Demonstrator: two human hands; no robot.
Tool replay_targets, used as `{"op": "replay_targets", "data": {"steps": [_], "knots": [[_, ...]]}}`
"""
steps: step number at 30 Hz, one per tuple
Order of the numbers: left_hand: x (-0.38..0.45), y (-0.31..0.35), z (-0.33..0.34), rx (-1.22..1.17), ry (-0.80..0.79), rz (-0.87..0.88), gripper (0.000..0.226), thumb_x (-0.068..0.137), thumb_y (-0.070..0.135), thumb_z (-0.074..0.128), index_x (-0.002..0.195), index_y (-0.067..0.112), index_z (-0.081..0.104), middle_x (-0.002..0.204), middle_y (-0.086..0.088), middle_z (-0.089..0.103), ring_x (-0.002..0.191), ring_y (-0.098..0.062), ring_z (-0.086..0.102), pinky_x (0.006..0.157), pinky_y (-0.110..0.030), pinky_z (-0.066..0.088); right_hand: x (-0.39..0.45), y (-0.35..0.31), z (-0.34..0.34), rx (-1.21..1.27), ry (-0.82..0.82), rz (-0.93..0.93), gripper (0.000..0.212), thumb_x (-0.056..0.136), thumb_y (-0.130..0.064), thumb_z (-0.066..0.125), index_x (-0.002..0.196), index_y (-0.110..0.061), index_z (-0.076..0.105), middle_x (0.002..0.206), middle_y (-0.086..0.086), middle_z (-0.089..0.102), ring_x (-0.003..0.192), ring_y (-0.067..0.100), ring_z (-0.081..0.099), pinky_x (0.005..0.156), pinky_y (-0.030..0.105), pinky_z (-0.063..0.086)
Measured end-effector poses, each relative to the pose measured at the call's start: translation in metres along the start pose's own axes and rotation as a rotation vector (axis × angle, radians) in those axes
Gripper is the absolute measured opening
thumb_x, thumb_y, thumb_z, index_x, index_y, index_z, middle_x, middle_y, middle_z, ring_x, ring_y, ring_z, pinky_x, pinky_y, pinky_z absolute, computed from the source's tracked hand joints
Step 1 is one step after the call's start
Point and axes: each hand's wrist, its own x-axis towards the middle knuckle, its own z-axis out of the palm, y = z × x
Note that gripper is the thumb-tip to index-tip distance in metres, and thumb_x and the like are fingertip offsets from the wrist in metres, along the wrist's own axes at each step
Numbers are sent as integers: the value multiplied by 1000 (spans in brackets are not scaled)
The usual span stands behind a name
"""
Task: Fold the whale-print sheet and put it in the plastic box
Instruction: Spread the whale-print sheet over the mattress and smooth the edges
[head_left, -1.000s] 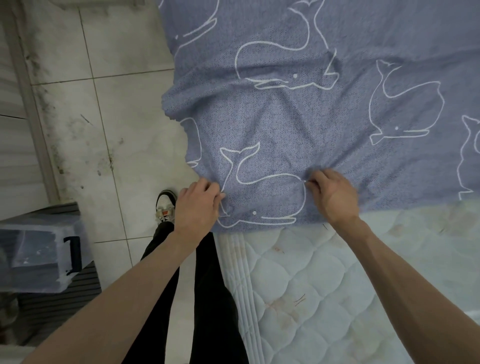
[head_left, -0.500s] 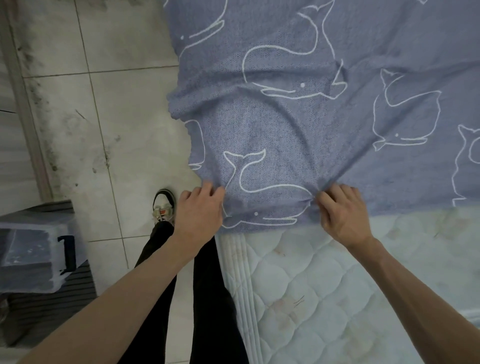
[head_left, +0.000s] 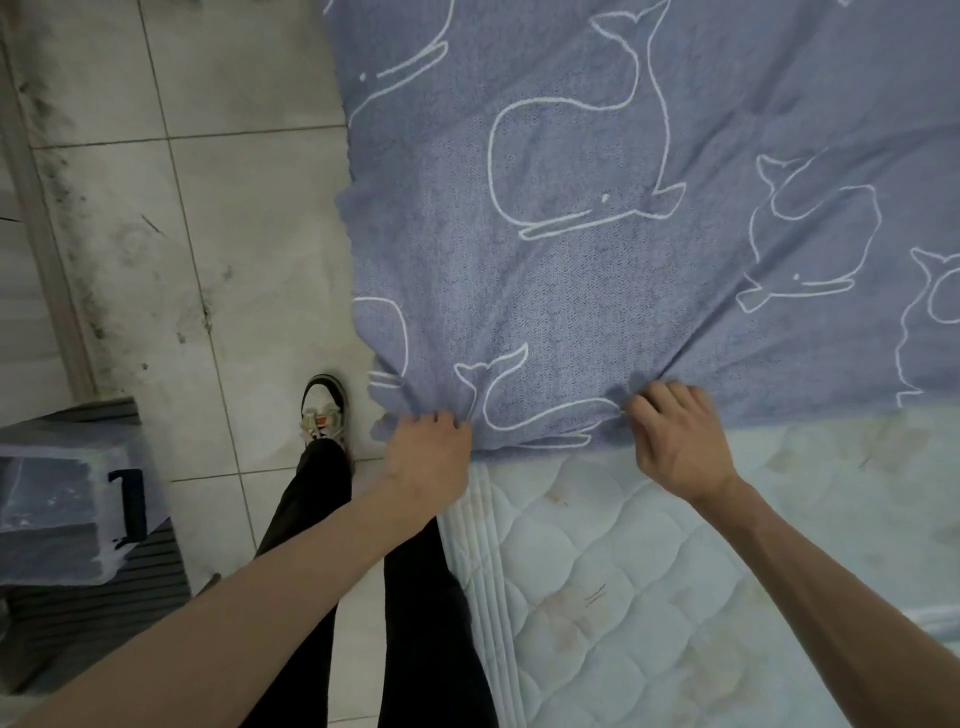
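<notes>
Covering quilted mattress (head_left: 597, 597) (tiled floor (head_left: 234, 218)): sheet (head_left: 571, 291)

Pale floor tiles (head_left: 249, 218), grimy towards the wall; a quilted white mattress (head_left: 649, 597), seemingly stained; flat, dim light.

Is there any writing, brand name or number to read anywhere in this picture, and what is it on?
No readable text anywhere.
Plastic box: a dark mark on its side, shaped a little like a "1", but probably a latch; cannot tell.
Whale-print sheet: white whale outlines only, no words.
Shoe: coloured patches, too small and blurred to read as a brand.
Mattress: quilting and stains, no label visible.
</notes>
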Motion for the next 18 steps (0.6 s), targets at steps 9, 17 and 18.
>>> {"op": "replay_targets", "data": {"steps": [9,17,18], "knots": [[7,-1,31,-362,243,-153,14,97,28,52,107,20,57,108,-2,65,105,-28,63,86,-40,44,-7,-13,12,115,-57,304,9,96,-17,60,103,-13,57,97,10,62,84,35,57,75,44,42],[1,-19,70,-1317,282,-656,33,87,33,75,110,17,55,105,0,65,97,-22,65,75,-33,48,-20,-61,27,417,-9,928,25,93,-25,65,104,-4,56,113,16,56,96,38,58,69,36,40],[6,-20,71,-1315,287,-618,33,87,33,77,107,17,57,102,0,66,94,-21,65,72,-31,46,-19,-61,28,408,2,896,24,92,-21,67,103,-2,56,110,17,56,96,39,57,70,38,41]]}}
